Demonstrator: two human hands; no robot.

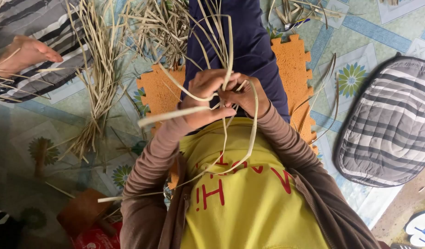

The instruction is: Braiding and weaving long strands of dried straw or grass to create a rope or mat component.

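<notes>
My left hand and my right hand meet close together over my lap, both gripping long pale dried leaf strips. The strips fan upward from my fingers and several loop down across my yellow shirt. One wide strip sticks out leftward under my left hand. My brown sleeves cover both forearms. What lies between the palms is hidden by the fingers.
An orange foam mat lies under my dark blue legs. A bundle of dried strips lies left on the patterned floor. Another person's bare foot rests on striped cloth at upper left. A striped cushion sits right.
</notes>
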